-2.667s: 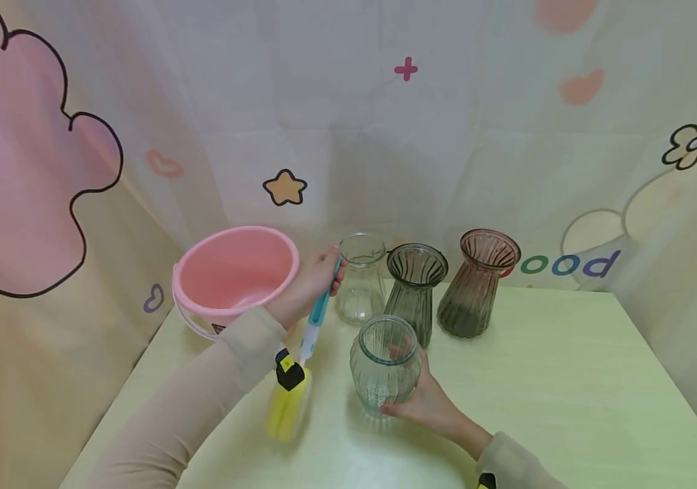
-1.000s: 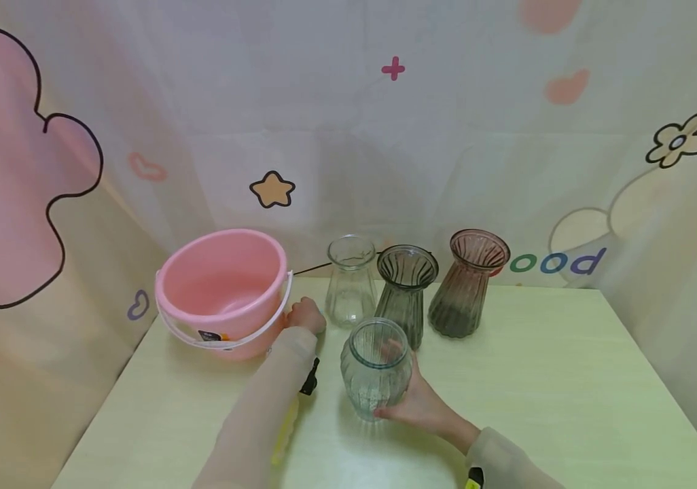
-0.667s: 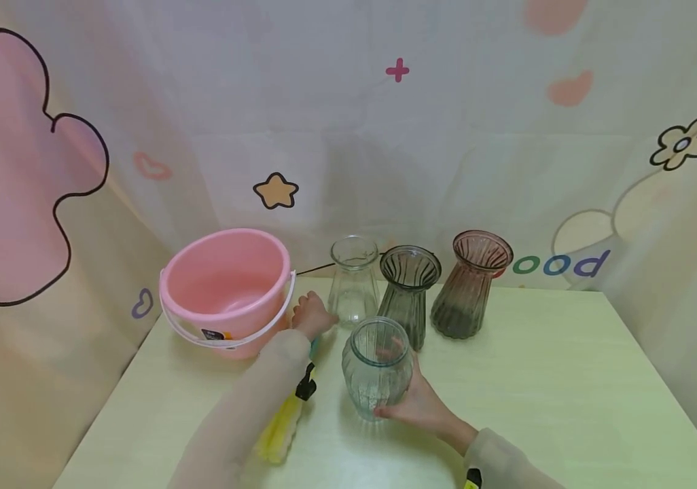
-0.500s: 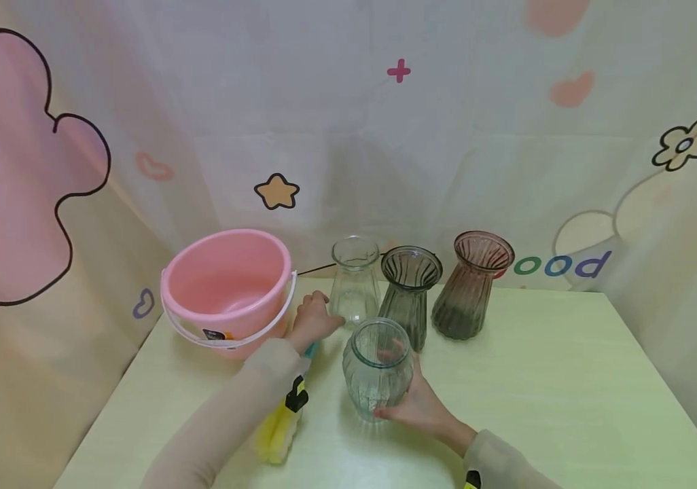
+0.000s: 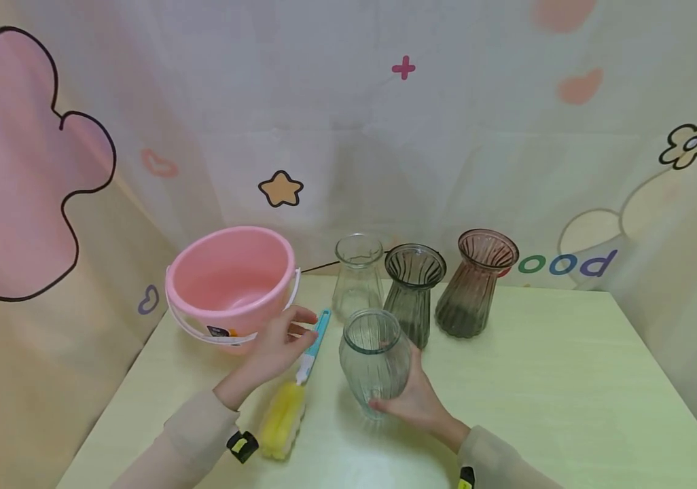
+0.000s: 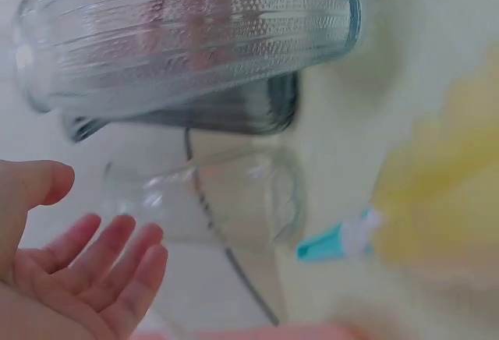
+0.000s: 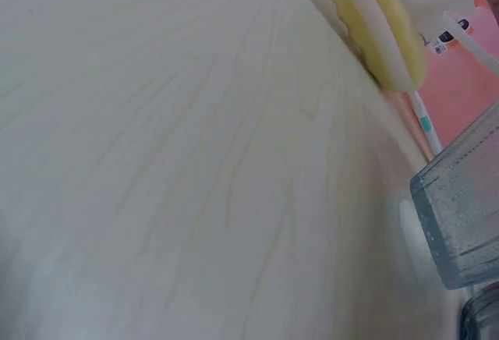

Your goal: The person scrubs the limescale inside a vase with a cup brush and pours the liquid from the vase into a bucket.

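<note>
My right hand [image 5: 416, 401] holds a ribbed, pale green glass vase [image 5: 375, 373] from its right side, thumb on the near side low down. The vase shows nothing inside. Left of it, a bottle brush [image 5: 284, 418] lies on the table, its yellow sponge head towards me and its blue and white handle [image 5: 308, 360] pointing away. My left hand [image 5: 275, 343] hovers between the brush handle and the bucket, holding nothing. The left wrist view shows that palm [image 6: 78, 293] with its fingers loosely bent, apart from the brush. The right hand lies mostly outside the right wrist view.
A pink bucket [image 5: 180, 292] with a white handle stands at the back left. Behind the held vase stand a clear vase [image 5: 357, 292], a grey one [image 5: 408, 309] and a reddish-brown one [image 5: 467, 305]. A printed curtain [image 5: 483, 136] hangs behind the pale table [image 5: 556, 380].
My left hand held the brush up by its handle, laid it on the table, let go and drew back left towards me. The right hand keeps its hold; the vase's rim has risen slightly.
</note>
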A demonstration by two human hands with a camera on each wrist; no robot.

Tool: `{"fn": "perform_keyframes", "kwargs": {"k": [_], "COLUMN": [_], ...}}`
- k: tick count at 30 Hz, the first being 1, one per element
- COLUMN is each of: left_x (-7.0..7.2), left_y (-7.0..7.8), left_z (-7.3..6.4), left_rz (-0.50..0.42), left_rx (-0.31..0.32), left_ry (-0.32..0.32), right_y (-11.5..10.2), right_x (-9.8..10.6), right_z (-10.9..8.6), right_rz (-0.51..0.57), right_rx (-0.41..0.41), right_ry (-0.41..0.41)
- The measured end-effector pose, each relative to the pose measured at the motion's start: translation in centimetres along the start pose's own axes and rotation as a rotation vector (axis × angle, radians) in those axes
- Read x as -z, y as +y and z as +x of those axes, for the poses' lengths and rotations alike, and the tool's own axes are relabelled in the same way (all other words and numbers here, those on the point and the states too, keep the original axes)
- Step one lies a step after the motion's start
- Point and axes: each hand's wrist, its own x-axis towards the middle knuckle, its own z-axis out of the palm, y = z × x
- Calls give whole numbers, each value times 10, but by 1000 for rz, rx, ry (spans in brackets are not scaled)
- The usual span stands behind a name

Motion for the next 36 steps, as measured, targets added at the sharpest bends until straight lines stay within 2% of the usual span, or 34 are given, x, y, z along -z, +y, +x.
{"fn": "perform_keyframes", "kwargs": {"k": [5, 8, 12, 15, 19, 24, 27, 30, 34, 36], "left_x": [33, 60, 96, 116, 132, 148, 158, 164, 167, 167], "left_y": [1, 4, 4, 0, -6, -18, -27, -34, -44, -49], "left_z": [-20, -28, -31, -31, -30, -26, -23, -20, -15, -11], "left_rz": [-20, -7, 27, 57, 93, 147, 163, 162, 94, 18], "left_rx": [-37, -29, 36, 74, 139, 286, 351, 411, 471, 493], "left_ry": [64, 135, 246, 314, 400, 482, 490, 454, 389, 364], "right_y": [-17, -41, -80, -107, -139, -169, -178, -182, -183, -182], "right_x": [-1, 0, 3, 5, 5, 3, 1, 0, -2, -4], "right_z": [9, 22, 45, 63, 88, 121, 138, 150, 165, 171], "right_rz": [-20, -44, -105, -152, -244, -368, -467, -606, -774, -856], "right_rx": [-31, 12, 160, 297, 472, 648, 692, 747, 813, 846], "right_ry": [30, 27, 18, 2, -5, 9, 7, 12, 29, 41]}}
